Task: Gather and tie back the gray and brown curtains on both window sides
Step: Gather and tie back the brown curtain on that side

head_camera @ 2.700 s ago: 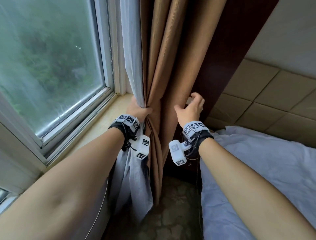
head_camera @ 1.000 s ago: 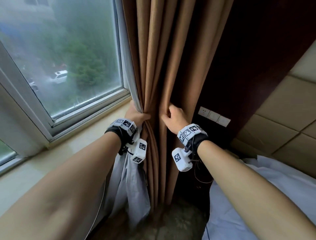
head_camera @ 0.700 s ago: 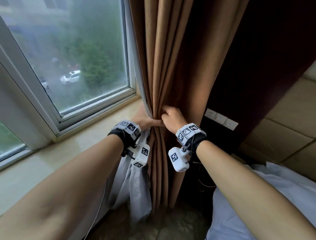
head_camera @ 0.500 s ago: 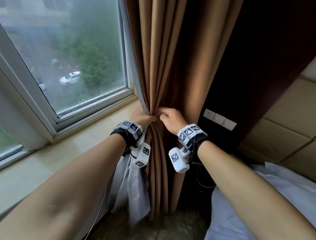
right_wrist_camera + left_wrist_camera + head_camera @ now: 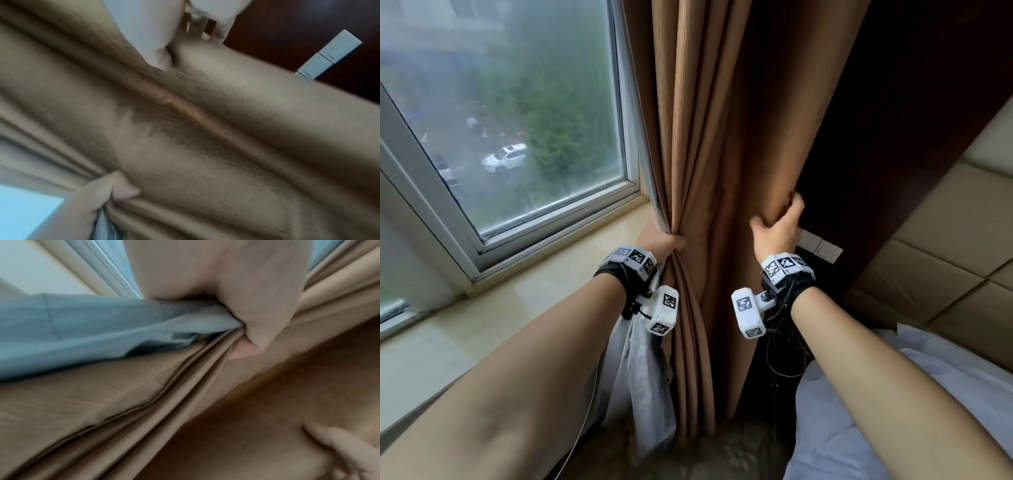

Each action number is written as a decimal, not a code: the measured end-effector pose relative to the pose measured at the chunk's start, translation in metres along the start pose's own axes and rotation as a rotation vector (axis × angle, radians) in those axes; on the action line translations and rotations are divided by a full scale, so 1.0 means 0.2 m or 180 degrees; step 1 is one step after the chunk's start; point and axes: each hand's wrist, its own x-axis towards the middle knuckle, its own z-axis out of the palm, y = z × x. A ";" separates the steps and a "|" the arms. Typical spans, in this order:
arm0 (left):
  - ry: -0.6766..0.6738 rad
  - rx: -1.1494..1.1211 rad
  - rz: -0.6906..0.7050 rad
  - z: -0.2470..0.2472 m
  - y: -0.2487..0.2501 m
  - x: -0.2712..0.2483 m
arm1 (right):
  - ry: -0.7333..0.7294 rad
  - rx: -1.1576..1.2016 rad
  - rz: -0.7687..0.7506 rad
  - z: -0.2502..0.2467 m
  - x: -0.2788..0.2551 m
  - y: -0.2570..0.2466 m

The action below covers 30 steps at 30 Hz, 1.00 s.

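A brown curtain [image 5: 722, 137] hangs beside the window, with a gray curtain [image 5: 640, 377] against its window side. My left hand [image 5: 664, 241] grips both, bunched together at sill height; the left wrist view shows gray curtain [image 5: 82, 331] and brown curtain [image 5: 123, 394] folds squeezed in the left hand [image 5: 246, 305]. My right hand [image 5: 777, 226] holds the brown curtain's free right edge, thumb in front and fingers curled behind it. In the right wrist view the thumb of the right hand [image 5: 152, 40] presses the brown curtain [image 5: 205, 129]. No tie-back is visible.
The window [image 5: 500, 102] and its stone sill [image 5: 517, 308] lie to the left. A dark wood panel [image 5: 893, 102] with white wall switches [image 5: 820, 246] is behind the curtain's right edge. A bed with a white sheet [image 5: 893, 411] and loose cables [image 5: 780, 346] are at lower right.
My right hand left the bunch beside my left hand and moved right to the brown curtain's outer edge. The left hand has kept its grip in place.
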 end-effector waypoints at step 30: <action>-0.0324 0.0064 0.0309 -0.23 -0.07 0.07 | -0.1706 -0.0224 -0.0080 0.32 -0.29 -0.20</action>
